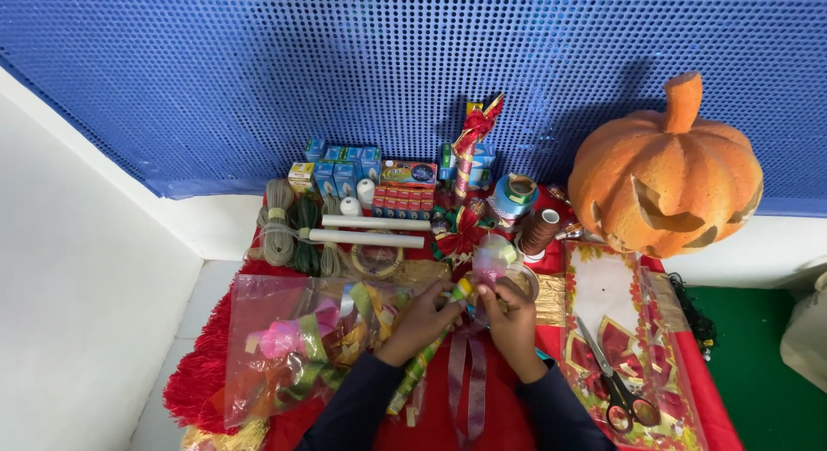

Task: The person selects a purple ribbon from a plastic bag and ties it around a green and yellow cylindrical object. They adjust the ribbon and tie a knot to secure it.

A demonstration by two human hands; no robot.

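Above the red-covered bench (517, 421), the left hand (419, 320) and right hand (510, 317) meet, both with fingers curled closed around a slim green-and-gold wrapped stick (428, 356) that slants down toward the left. A sheer pink ribbon (468, 378) hangs below the hands. Scissors (620, 386) lie to the right, a clear bag of ribbons (297, 339) to the left, and an orange pumpkin (665, 171) stands behind.

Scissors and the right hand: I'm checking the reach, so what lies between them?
In the head view, only red cloth and the patterned sheet's near edge lie between the scissors and the right hand.
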